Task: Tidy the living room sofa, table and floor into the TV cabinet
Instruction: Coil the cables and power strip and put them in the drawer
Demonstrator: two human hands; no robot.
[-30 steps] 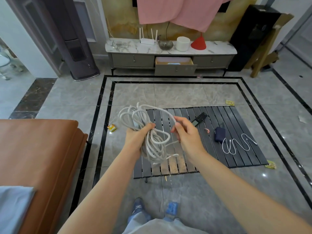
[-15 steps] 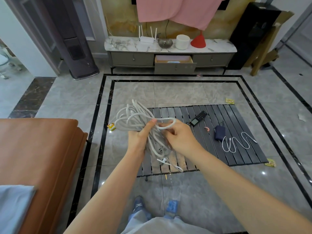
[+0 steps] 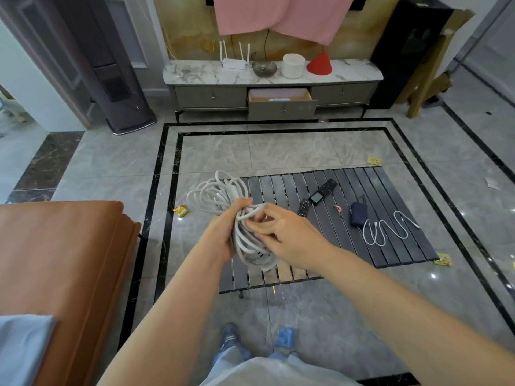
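Item in hand: a white cable, bunched in loops, held in the air above the near left corner of the table, not resting on it.
Left hand: fingers clenched round the middle of the bundle; loops fan out above it and hang below it.
Right hand: fingers pinch a strand at the bundle's right side, just beside the left thumb. Whether this strand is the loose end cannot be told from this view.
Long axis: the bundle runs roughly up and down through the left fist, tilted a little away from the person.
Key relation: the open drawer of the TV cabinet lies straight ahead and well apart, beyond the table; the left hand carries the weight, so it is the hand placed to deliver.
Change from earlier: the hands have closed together; the wide loop once spread between them is now drawn in against the bundle, and the trailing tail below is gathered up.
Still on the table: two remotes, a dark pouch, a thin white lead.
Judgement: coiling looks nearly finished; carrying comes next.
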